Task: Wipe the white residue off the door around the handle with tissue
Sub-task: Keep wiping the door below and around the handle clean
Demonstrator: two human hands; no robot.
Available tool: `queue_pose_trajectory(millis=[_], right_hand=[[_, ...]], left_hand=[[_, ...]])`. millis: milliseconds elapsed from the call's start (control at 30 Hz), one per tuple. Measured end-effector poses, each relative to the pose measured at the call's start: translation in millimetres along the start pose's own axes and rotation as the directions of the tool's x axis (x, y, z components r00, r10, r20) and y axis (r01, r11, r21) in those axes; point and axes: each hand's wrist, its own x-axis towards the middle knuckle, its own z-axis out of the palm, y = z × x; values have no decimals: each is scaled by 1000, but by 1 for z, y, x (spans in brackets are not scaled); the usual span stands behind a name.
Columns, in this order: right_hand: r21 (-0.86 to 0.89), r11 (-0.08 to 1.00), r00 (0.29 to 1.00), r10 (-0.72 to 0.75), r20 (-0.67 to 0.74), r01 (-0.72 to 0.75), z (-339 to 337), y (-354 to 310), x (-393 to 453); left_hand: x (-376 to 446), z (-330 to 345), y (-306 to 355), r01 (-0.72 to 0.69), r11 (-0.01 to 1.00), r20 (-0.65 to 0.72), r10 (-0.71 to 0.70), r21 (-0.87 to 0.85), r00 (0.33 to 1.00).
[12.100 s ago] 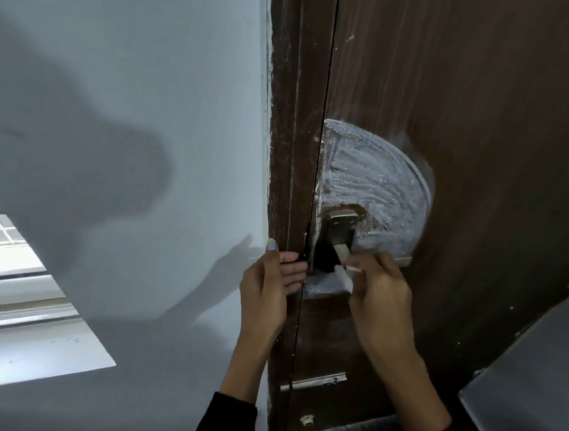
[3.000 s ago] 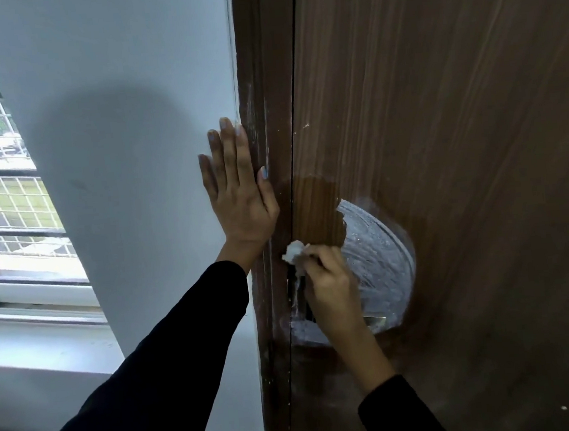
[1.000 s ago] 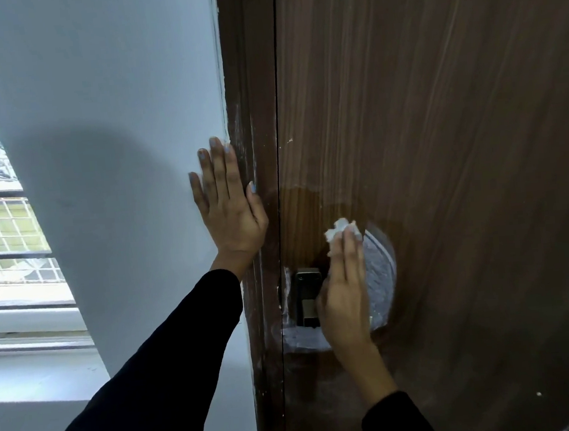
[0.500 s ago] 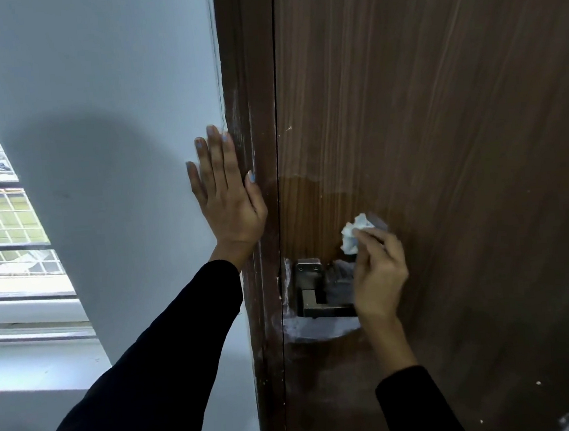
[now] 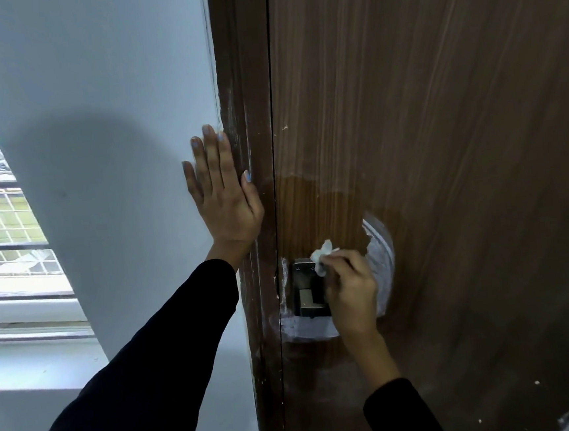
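Low and centre in the frame, the right hand [image 5: 350, 293] is pinching a crumpled tissue [image 5: 321, 256] in its fingertips and pressing it on the door [image 5: 441, 133] at the upper right corner of the handle [image 5: 308, 290]. The left hand [image 5: 221, 195] is lying flat and open, fingers spread, holding nothing, on the wall [image 5: 110, 93] beside the door frame [image 5: 240, 81] at centre left. White residue [image 5: 379, 258] is showing as an arc right of the right hand, a band below the handle and a thin streak at the door's edge; the wood above the handle is looking dark and clean. The tissue is looking light, soft and quick to shred, so it is probably best taken as a tight wad between the fingertips, with a fresh face turned out. The handle is looking stiff metal, likely catching thin paper on its corners
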Motion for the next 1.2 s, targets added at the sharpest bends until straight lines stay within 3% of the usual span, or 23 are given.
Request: queue_pose_trajectory(millis=[100, 200, 267, 367, 467, 567, 633, 767, 833, 900, 967, 1033, 1133, 1200], right_hand=[[-25, 996, 996, 84, 29, -83, -9, 16, -12], [21, 972, 957, 233, -172, -233, -16, 18, -5], [40, 975, 950, 223, -221, -220, -11, 8, 4], [12, 993, 992, 119, -37, -119, -4, 0, 0], [-79, 993, 986, 100, 136, -89, -8, 13, -15], [-40, 978, 978, 205, -30, -206, -15, 17, -11], [-10, 982, 977, 186, -106, -188, -12, 11, -3], [-48, 993, 984, 115, 138, -109, -1, 5, -7], [-82, 990, 977, 123, 173, -110, -3, 12, -13], [-61, 982, 979, 184, 86, -179, -9, 16, -12], [-25, 975, 972, 219, -86, -222, -15, 15, -3], [33, 980, 960, 199, -196, -197, -15, 9, 7], [51, 994, 991, 102, -82, -98, -10, -2, 8], [34, 993, 993, 113, 17, -113, -9, 3, -1]], left_hand=[[0, 0, 0, -6, 1000, -4, 6, -7, 1000], [0, 1, 0, -11, 1000, -9, 11, -5, 1000], [0, 2, -1, -5, 1000, -16, 5, 5, 1000], [1, 2, 0, -2, 1000, -21, 2, 14, 1000], [0, 1, 0, -6, 1000, -17, 6, 0, 1000], [0, 1, 0, -4, 1000, -15, 4, -3, 1000], [0, 2, 0, -3, 1000, -15, 3, -6, 1000], [1, 1, 0, -1, 1000, -12, 1, -18, 1000], [0, 0, 1, -3, 1000, -11, 3, -25, 1000], [0, 0, 1, -6, 1000, -13, 6, -24, 1000], [0, 0, 1, -4, 1000, -12, 4, -23, 1000], [0, 0, 2, -2, 1000, -10, 1, -20, 1000], [-1, 0, 1, -1, 1000, -7, 1, -21, 1000], [-1, 0, 1, -5, 1000, -7, 5, -21, 1000]])
